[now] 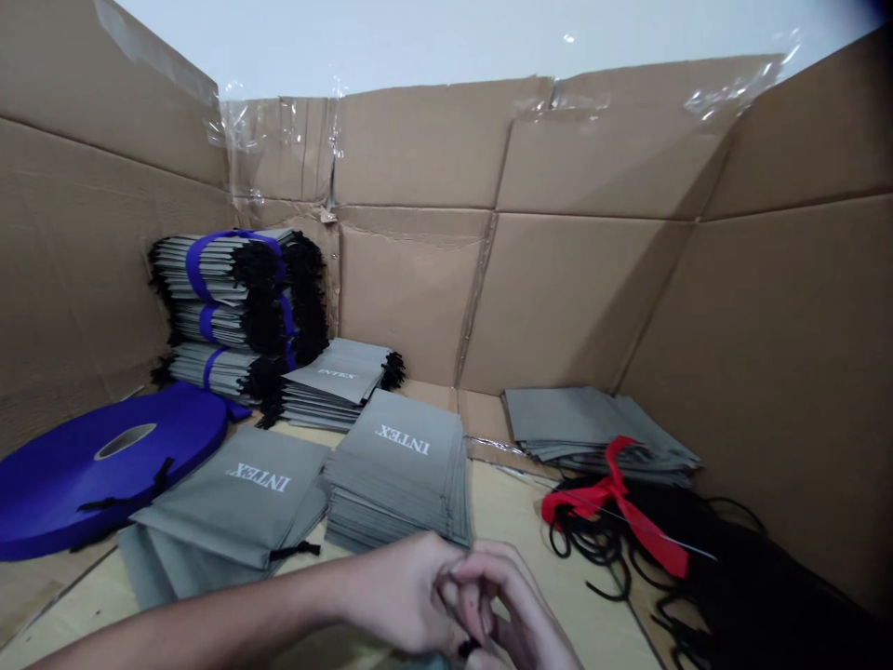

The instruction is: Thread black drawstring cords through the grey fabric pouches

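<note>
Head: right fingers (500,569) pinch black cord (467,648) near gray stack's (397,479) edge, left hand's (405,596) unclear.

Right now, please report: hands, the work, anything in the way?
Left hand, right hand together, low in view. Black bit between them; grip unclear. Bag pile just beyond; black cords at right, apart from hands.

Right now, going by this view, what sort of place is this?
Probably a small production or packing workstation, enclosed by cardboard walls. Signs: stacked gray pouches printed INTEX, a large roll of blue ribbon, and a heap of black cords.
</note>
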Available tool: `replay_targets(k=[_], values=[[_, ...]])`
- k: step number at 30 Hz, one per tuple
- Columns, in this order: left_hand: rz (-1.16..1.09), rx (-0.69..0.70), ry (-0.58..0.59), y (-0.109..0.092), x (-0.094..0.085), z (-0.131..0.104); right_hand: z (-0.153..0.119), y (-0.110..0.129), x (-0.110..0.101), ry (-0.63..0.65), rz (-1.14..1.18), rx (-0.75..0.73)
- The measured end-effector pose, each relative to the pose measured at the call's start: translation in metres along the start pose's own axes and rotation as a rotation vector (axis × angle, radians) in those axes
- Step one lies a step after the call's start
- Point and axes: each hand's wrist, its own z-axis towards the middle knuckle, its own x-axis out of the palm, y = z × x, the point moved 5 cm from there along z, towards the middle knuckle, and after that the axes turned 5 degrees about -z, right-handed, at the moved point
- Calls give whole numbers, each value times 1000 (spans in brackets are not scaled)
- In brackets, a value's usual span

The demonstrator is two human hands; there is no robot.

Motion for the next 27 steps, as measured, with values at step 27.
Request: replay_targets(k=[27], values=[[29, 202, -280, -14, -10, -12, 8, 43, -32, -190, -400, -196]])
